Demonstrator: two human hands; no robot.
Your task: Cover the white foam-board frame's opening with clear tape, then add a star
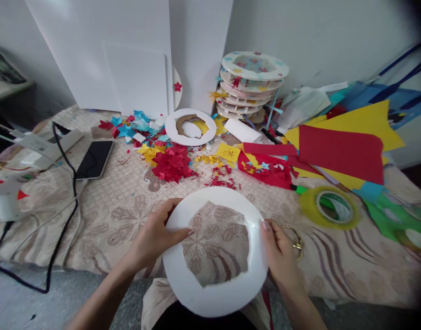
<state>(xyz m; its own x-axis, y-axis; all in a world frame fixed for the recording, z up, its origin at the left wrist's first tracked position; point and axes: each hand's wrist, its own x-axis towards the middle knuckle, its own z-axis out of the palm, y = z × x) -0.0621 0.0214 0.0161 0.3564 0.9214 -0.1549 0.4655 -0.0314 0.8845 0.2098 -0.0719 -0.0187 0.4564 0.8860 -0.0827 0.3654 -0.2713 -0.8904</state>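
A white paper ring [210,293] with a rough hole cut from its middle is held low in front of me, over the patterned cloth. My left hand [155,238] grips its left rim, thumb on top and fingers curled over the inner edge. My right hand [281,250] pinches the right rim, where a clear film or tape seems to lie across the hole's edge. Gold-handled scissors [294,238] lie just behind my right hand.
A pile of red, yellow and blue paper cut-outs [172,162] lies ahead, with another white ring [190,127] and a stack of decorated plates [251,85] behind. Coloured paper sheets [341,151] and a tape roll [330,207] sit right. A phone [94,159] and black cable [73,192] lie left.
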